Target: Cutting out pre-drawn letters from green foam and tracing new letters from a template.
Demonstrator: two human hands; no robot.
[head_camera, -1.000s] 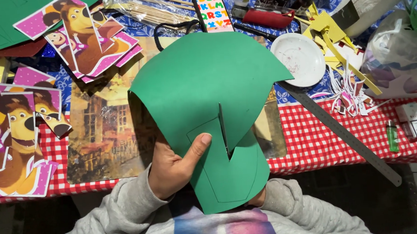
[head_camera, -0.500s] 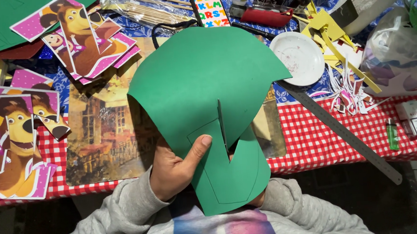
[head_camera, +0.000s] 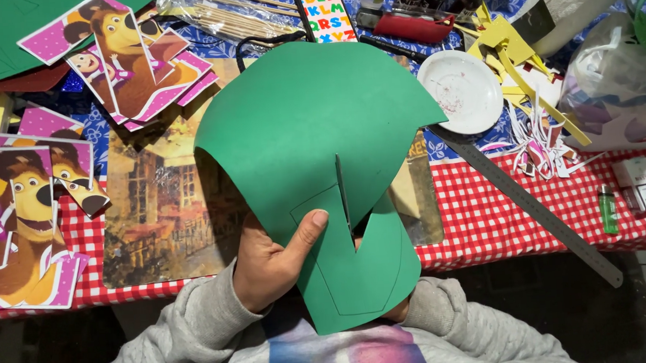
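The left hand (head_camera: 268,263) stays clamped on the green foam sheet (head_camera: 312,130); the cut slit has lengthened. The right hand hides behind it, grip untellable.

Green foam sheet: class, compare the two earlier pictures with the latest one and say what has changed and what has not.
Very little. The green foam sheet sits a touch lower and more to the left in the head view, and the cut beside the thumb looks slightly longer. The left hand grips it as before; the right hand remains mostly hidden behind it. The white plate, metal ruler and cartoon cut-outs stayed put.
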